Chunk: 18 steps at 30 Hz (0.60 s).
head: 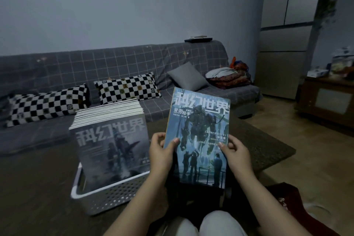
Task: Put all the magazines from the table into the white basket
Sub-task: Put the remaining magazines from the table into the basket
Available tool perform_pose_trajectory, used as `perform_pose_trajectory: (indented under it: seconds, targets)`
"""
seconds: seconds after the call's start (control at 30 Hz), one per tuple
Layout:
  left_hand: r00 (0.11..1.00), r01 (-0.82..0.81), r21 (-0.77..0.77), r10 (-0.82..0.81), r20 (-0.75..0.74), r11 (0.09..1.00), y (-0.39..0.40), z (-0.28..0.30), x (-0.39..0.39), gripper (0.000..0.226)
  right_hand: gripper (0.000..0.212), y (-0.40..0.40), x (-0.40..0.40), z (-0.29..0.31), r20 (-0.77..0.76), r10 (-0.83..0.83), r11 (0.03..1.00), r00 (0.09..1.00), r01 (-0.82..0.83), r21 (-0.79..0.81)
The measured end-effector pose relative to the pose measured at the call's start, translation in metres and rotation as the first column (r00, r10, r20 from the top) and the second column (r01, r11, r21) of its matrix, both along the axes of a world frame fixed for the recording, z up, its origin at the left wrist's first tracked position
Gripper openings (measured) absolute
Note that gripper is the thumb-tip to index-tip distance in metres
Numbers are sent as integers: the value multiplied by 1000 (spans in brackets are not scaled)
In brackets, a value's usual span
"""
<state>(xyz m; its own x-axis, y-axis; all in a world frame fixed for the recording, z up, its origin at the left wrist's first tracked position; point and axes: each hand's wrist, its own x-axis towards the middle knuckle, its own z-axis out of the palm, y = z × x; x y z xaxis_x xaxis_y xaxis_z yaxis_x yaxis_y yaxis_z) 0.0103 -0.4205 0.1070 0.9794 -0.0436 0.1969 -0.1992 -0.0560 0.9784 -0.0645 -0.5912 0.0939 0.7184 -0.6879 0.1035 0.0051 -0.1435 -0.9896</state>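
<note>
Knees [201, 224] in pale trousers sit lowest in my view, and just above them both hands hold one magazine [199, 136] upright, cover toward me; my left hand [161, 151] pinches its left edge, thumb on the cover and fingers curled behind; my right hand [234, 150] pinches the right edge the same way; the magazine is held up off the table [268, 145], just right of the white basket [107, 195]. That basket has perforated walls and stands on the dark tabletop; inside it a thick row of magazines [111, 138] stands on end, leaning back slightly, tops well above the rim. Beyond lies a grey checked sofa [134, 59] with two checkerboard pillows [126, 87] and a grey cushion [187, 76].
</note>
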Motion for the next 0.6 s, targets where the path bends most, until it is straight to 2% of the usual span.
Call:
perform_pose_trajectory:
  seconds: [0.17, 0.3, 0.6]
  targets:
    - [995, -53, -129, 64, 82, 990, 59, 23, -17, 25, 32, 45, 1, 28, 130, 115, 992, 985, -107, -68]
    - [979, -143, -193, 167, 118, 971, 104, 29, -15, 18, 25, 85, 18, 42, 175, 214, 972, 961, -191, -137]
    - [916, -356, -130, 373, 148, 926, 173, 18, 16, 9, 18, 146, 65, 48, 185, 315, 934, 931, -270, -233]
